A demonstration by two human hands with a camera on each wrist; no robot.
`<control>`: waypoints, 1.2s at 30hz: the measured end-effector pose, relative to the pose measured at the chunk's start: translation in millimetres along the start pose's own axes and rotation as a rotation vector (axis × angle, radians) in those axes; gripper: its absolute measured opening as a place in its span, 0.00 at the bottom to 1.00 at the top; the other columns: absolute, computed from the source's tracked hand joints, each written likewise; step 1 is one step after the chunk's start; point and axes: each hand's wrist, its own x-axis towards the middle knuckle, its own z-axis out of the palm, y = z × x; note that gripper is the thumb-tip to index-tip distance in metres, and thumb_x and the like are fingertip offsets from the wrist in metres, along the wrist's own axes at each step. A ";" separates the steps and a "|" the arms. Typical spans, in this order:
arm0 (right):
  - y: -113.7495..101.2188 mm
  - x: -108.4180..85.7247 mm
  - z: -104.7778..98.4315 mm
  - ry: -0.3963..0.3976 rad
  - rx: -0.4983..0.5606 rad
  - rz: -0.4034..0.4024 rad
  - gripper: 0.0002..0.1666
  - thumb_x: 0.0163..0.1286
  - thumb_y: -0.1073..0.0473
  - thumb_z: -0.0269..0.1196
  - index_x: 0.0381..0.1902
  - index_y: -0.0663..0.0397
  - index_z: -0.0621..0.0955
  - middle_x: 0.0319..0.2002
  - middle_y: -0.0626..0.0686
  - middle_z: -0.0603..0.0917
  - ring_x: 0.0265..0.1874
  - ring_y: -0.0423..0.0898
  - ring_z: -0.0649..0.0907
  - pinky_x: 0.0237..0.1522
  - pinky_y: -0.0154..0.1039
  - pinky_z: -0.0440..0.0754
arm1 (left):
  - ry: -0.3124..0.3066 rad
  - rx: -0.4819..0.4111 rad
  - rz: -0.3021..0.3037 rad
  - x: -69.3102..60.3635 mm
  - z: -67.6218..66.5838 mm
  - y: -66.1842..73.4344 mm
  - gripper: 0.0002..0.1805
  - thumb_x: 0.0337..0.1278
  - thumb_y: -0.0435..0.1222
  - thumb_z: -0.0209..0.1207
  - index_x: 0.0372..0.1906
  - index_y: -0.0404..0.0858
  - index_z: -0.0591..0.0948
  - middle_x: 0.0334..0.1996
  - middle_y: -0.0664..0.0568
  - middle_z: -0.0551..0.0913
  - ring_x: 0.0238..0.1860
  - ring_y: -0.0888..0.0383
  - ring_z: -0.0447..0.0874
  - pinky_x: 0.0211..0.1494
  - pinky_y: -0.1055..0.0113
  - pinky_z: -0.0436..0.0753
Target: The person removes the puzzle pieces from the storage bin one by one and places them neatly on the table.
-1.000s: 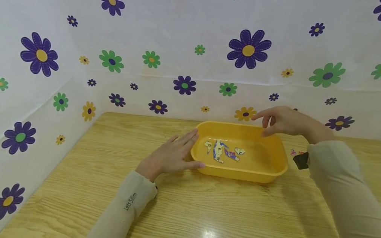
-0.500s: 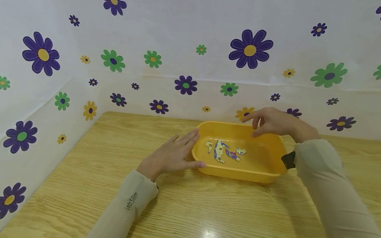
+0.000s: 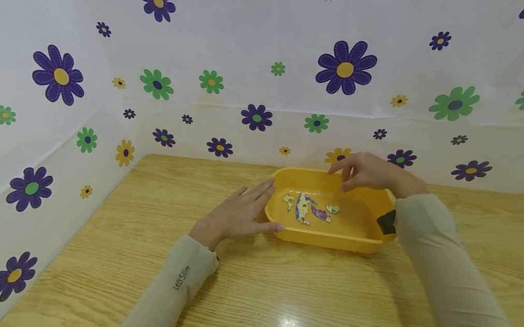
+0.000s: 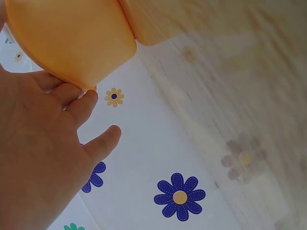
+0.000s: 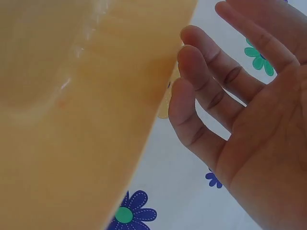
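A yellow tray (image 3: 330, 240) stands on the wooden table. My left hand (image 3: 236, 216) touches its left end, fingers spread and thumb by the front rim. In the left wrist view the left hand's (image 4: 43, 139) fingertips meet the tray's (image 4: 72, 38) edge. Above the back right part of the tray is my right hand (image 3: 373, 172), fingers loosely bent. In the right wrist view nothing shows in the right hand (image 5: 259, 139), beside the tray wall (image 5: 96, 143). Inside the tray lie several flat irregular pieces, among them a tall cream-and-blue one (image 3: 302, 208) and a purple-and-red one (image 3: 320, 213).
The wooden table (image 3: 251, 287) stretches in front and to both sides of the tray. Behind it stands a white sheet (image 3: 235, 36) with purple, green and yellow flowers, which also covers the left side. A dark object (image 3: 386, 222) is at my right sleeve cuff.
My right hand has moved left and slightly down, further over the tray. Small colourful bits at the tray's right are now hidden by the right arm. My left hand has kept its place.
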 end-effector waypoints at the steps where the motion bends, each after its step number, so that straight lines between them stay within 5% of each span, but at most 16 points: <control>1: 0.7 1.1 1.5 -0.007 0.011 0.003 0.23 0.62 0.68 0.71 0.56 0.66 0.83 0.33 0.52 0.81 0.35 0.51 0.79 0.37 0.41 0.82 | 0.000 0.002 -0.001 0.1 0.1 -0.1 0.53 0.69 0.65 0.49 0.81 0.33 0.47 0.82 0.46 0.39 0.81 0.51 0.38 0.80 0.45 0.46; 8: 9.3 6.8 12.7 -0.138 0.091 0.092 0.28 0.60 0.67 0.70 0.59 0.67 0.82 0.34 0.53 0.81 0.31 0.48 0.76 0.32 0.40 0.79 | -0.002 -0.005 -0.003 0.3 0.5 -0.8 0.54 0.69 0.65 0.50 0.81 0.33 0.46 0.82 0.46 0.39 0.81 0.53 0.37 0.80 0.45 0.45; 17: 19.1 11.8 28.2 -0.249 0.065 0.100 0.26 0.59 0.67 0.72 0.57 0.68 0.83 0.29 0.48 0.83 0.30 0.44 0.76 0.33 0.37 0.77 | 0.006 0.001 -0.001 0.8 2.3 -1.7 0.54 0.68 0.66 0.49 0.81 0.33 0.46 0.82 0.46 0.39 0.81 0.50 0.39 0.80 0.45 0.47; 22: 20.7 12.3 31.3 -0.245 0.023 0.055 0.26 0.58 0.67 0.73 0.55 0.71 0.83 0.25 0.46 0.82 0.29 0.43 0.76 0.33 0.36 0.75 | 0.007 0.008 0.000 0.9 1.9 -1.7 0.54 0.68 0.67 0.49 0.81 0.34 0.47 0.82 0.47 0.39 0.81 0.52 0.38 0.80 0.45 0.46; 36: 24.5 15.5 38.7 -0.233 -0.038 0.091 0.21 0.58 0.69 0.73 0.52 0.66 0.86 0.23 0.46 0.76 0.26 0.42 0.73 0.30 0.36 0.71 | -0.001 0.010 -0.008 2.7 0.6 0.9 0.53 0.69 0.67 0.48 0.81 0.34 0.46 0.82 0.48 0.38 0.81 0.52 0.38 0.80 0.46 0.46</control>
